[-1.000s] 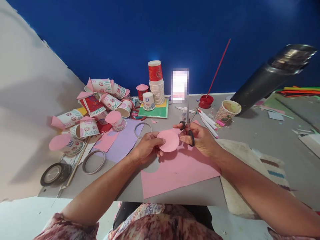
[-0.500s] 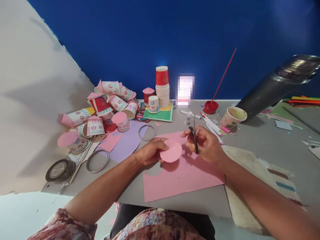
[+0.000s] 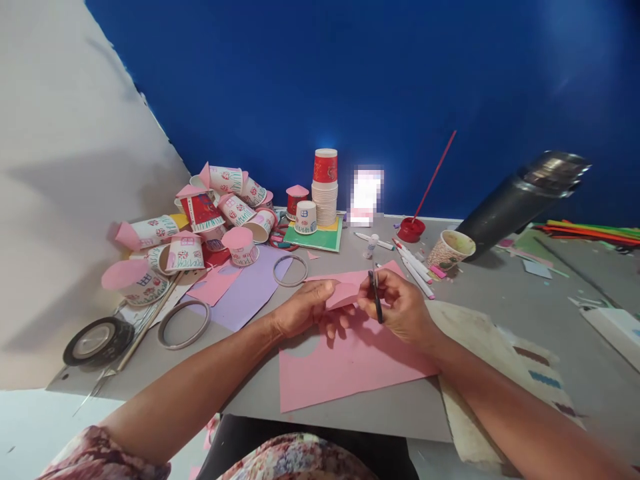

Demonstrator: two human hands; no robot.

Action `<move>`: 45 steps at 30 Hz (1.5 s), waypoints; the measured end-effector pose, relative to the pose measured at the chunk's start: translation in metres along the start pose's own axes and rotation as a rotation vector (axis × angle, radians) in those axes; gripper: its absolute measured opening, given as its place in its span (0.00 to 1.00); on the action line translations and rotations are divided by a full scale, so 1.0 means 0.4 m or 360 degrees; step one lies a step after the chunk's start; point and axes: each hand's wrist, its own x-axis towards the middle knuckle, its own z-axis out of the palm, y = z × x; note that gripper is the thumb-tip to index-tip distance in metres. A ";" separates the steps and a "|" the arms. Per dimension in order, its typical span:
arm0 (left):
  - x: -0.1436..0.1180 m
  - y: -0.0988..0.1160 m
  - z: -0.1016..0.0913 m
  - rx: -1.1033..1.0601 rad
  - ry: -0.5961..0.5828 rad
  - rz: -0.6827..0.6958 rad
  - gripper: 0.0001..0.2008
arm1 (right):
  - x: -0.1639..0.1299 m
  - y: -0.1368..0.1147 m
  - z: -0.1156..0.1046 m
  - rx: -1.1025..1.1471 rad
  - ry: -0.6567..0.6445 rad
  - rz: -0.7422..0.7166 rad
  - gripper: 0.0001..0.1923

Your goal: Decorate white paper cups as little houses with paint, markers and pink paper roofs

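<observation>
Between my hands, above the table, a pink paper circle point(image 3: 343, 296) is bent over and seen at a slant. My left hand point(image 3: 306, 311) pinches its left side with the thumb on top. My right hand point(image 3: 400, 308) holds a pair of black-handled scissors point(image 3: 375, 300) with the blades pointing up, away from me. The fingertips of that hand meet the circle's right edge. Beneath both hands lies a pink paper sheet point(image 3: 320, 383) with a round cutout at its left side.
Decorated paper cups point(image 3: 186, 252) with pink tops are piled at the left. A cup stack point(image 3: 326, 193) stands at the back. Tape rings point(image 3: 184, 325), markers point(image 3: 415, 270), a used cup point(image 3: 450, 252), a leaning black flask point(image 3: 510, 207) and a cloth point(image 3: 467, 340) surround the sheet.
The pink circle has gone from flat and facing me to bent and slanted. My right hand with the scissors has come left to its edge. The view has shifted slightly.
</observation>
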 end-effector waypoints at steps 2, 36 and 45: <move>-0.007 0.012 0.007 0.0124 0.0062 0.0054 0.32 | 0.004 0.003 0.002 0.0039 0.0013 0.0021 0.13; 0.011 -0.019 0.024 0.0477 0.0558 0.0074 0.19 | 0.023 0.045 0.004 -0.0216 -0.0048 0.0093 0.11; 0.011 -0.021 0.022 0.0493 0.0541 0.0061 0.19 | 0.025 0.045 0.004 -0.0196 -0.0075 0.0131 0.12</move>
